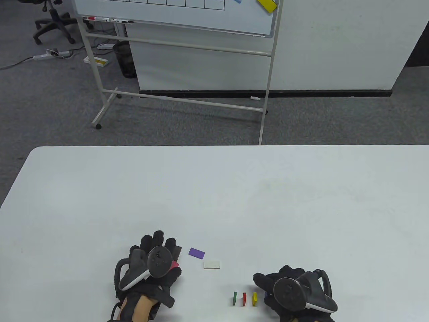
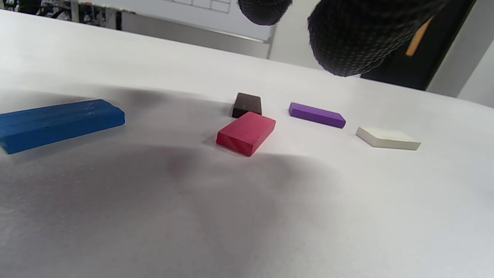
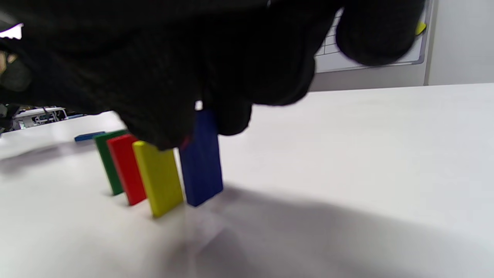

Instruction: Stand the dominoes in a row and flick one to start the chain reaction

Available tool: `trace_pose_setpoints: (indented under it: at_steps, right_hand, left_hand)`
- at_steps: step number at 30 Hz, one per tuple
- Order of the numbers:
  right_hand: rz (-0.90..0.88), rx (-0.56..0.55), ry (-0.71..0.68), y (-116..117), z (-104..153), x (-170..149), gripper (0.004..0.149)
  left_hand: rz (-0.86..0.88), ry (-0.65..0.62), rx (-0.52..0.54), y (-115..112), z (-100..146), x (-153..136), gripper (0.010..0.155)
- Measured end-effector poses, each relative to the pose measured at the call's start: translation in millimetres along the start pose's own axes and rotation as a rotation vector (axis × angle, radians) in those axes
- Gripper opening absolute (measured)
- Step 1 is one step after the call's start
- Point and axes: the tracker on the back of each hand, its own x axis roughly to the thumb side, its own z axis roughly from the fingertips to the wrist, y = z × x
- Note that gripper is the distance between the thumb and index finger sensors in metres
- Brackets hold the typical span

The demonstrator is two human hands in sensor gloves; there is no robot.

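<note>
An office: grey carpet (image 1: 50, 100), a wheeled whiteboard (image 1: 174, 16) at twelve o'clock, a swivel chair (image 1: 53, 20) at eleven, beyond a white tabletop (image 1: 214, 194).

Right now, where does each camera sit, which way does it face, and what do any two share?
Table view: overhead, facing down; shows both gloved hands, left hand, right hand.
Left wrist view: low under the left hand, facing the flat pink domino; fingers on top.
Right wrist view: low, facing the blue domino pinched upright.
Shared: purple domino in table and left wrist views.
</note>
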Motion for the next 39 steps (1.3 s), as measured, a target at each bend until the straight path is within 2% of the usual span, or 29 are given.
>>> trace_pose_setpoints:
  at_steps: [39]
  right_hand:
    - [-0.039, 0.093, 0.003, 13.0, -4.8, -0.4, 0.068]
  left_hand:
    - [-0.001, -0.002, -0.025, -1.1, 1.9, -0.4, 0.082]
